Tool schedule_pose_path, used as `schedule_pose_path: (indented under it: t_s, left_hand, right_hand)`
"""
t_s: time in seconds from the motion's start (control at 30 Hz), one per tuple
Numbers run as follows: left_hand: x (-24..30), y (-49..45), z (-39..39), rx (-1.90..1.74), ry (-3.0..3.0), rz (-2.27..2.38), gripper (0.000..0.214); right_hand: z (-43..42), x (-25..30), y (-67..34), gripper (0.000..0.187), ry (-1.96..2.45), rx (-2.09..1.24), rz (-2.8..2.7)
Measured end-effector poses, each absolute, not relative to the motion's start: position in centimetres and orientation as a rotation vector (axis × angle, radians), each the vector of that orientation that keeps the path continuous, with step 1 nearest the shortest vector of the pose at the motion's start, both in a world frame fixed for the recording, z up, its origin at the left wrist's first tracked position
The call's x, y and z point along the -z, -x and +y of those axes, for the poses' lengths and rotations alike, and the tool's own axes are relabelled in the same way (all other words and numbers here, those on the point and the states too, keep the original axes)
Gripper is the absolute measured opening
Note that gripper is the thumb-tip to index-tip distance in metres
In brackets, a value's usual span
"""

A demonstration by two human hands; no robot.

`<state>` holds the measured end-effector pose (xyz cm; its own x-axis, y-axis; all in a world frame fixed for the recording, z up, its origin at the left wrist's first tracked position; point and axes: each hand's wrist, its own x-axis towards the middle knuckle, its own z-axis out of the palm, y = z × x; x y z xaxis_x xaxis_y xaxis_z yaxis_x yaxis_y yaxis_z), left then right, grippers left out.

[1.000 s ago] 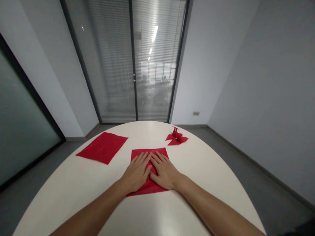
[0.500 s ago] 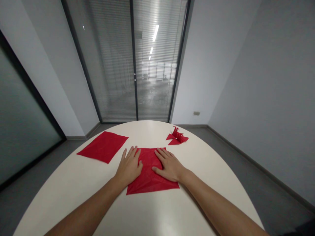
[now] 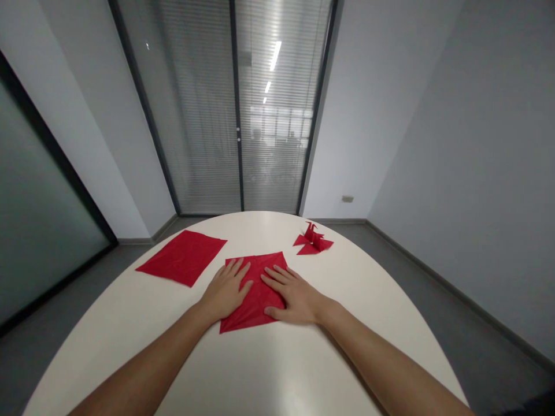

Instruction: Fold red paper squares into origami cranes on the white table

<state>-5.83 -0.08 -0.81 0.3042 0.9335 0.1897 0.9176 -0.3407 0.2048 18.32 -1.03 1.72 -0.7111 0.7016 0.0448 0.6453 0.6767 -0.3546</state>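
Note:
A red square of paper [image 3: 256, 289] lies on the white round table [image 3: 260, 370] in front of me, turned so one corner points away. My left hand [image 3: 225, 289] rests flat on its left edge, fingers stretched out. Flat on the sheet's right part lies my right hand [image 3: 292, 296], fingers spread. Neither hand grips anything.
A stack of red paper sheets [image 3: 182, 257] lies at the left of the table. A folded red paper crane [image 3: 313, 242] stands at the far right. Glass doors with blinds [image 3: 236, 115] close the room behind the table; grey walls stand on both sides.
Both hands slid apart from the sheet's middle to its sides, then turned it counter-clockwise so a corner now points away from me.

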Motion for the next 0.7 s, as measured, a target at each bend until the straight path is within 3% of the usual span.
schedule_pose_path:
  t_s: [0.13, 0.23, 0.33, 0.53, 0.7]
  left_hand:
    - [-0.3, 5.9, -0.9, -0.527, -2.597, 1.444, 0.047]
    - [-0.7, 5.8, -1.8, -0.379, -2.604, 1.217, 0.059]
    - [-0.6, 5.9, -2.2, -0.270, -2.585, 1.217, 0.069]
    - [-0.2, 7.1, -1.7, -0.323, -2.588, 1.219, 0.071]
    - [-1.0, 7.4, -2.0, -0.298, -2.585, 1.194, 0.075]
  right_hand:
    - [-0.8, -1.4, -18.6, 0.092, 1.159, -0.488, -2.709]
    - [-0.6, -1.5, -18.9, 0.094, 1.168, -0.498, -2.706]
    - [-0.5, -1.8, -19.0, 0.097, 1.156, -0.522, -2.711]
    - [-0.5, -2.4, -19.4, 0.107, 1.073, -0.628, -2.774]
    - [-0.2, -2.4, -19.9, 0.102, 1.028, -0.601, -2.743]
